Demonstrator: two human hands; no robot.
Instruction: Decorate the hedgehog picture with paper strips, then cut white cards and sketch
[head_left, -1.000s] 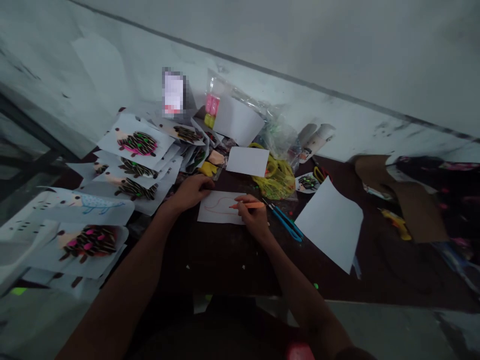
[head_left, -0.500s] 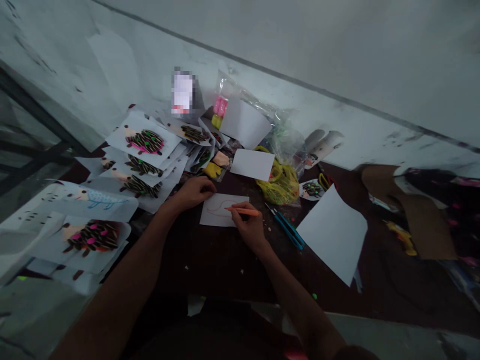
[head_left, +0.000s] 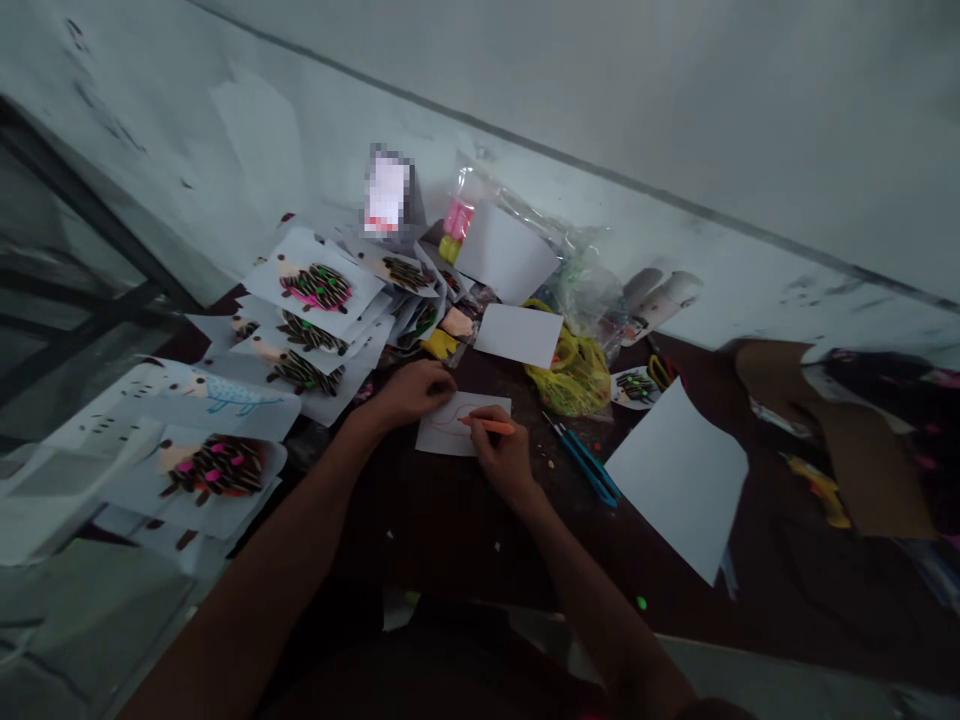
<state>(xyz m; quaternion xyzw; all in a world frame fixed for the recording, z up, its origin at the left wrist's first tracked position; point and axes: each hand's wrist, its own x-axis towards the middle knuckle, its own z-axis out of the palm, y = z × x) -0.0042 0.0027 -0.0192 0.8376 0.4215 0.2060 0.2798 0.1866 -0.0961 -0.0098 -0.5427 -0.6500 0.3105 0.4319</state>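
My right hand [head_left: 504,455] is closed round an orange pen [head_left: 491,426], its tip on a small sheet of white paper [head_left: 439,443]. A thin curved reddish outline shows on that sheet. My left hand [head_left: 412,392] lies at the sheet's upper left corner, fingers curled and bearing on its edge; its fingertips are partly hidden. Right of the pen hand lies a tool with blue handles [head_left: 589,468], probably scissors. Above the sheet are a yellow piece [head_left: 439,344] and a pale pink lump [head_left: 457,321], perhaps modelling clay.
At left, hedgehog pictures [head_left: 319,287] lie in piles beside a white plastic surface [head_left: 56,505]. Behind stand a blurred-out upright object [head_left: 388,190], a clear bag [head_left: 592,265] and a yellow net bag [head_left: 574,385]. A large white sheet [head_left: 679,475] and brown cardboard [head_left: 862,465] lie at right.
The whole view has shifted, so everything sits a little further right and lower. Both hands stay at the small sheet; the pen tip has moved slightly over the drawing.
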